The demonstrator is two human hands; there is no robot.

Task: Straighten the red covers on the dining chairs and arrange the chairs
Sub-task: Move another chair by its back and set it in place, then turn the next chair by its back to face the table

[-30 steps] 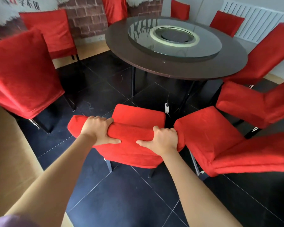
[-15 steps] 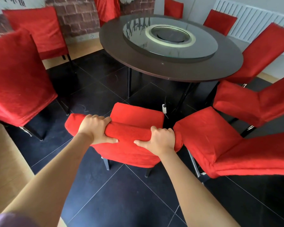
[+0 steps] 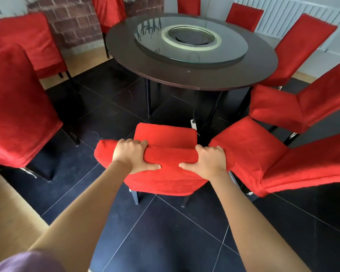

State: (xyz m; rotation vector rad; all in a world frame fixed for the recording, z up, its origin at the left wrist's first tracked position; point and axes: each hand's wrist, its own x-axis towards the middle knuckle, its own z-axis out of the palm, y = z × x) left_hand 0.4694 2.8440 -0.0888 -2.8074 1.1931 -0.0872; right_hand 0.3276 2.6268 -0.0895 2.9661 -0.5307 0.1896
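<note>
A dining chair in a red cover stands right in front of me, its seat facing the round dark table. My left hand grips the top of its backrest on the left, fingers over the front and thumb behind. My right hand grips the same backrest top on the right. The chair's front edge is a short way from the table's rim. Its right side touches the seat of a neighbouring red-covered chair.
More red-covered chairs ring the table: one at the near left, one behind it, several on the right and at the back. A glass turntable lies on the table. The floor is black tile; a white radiator hangs at the far right.
The chair has moved a little forward towards the table with both hands still gripping its backrest. My view has come closer to the table.
</note>
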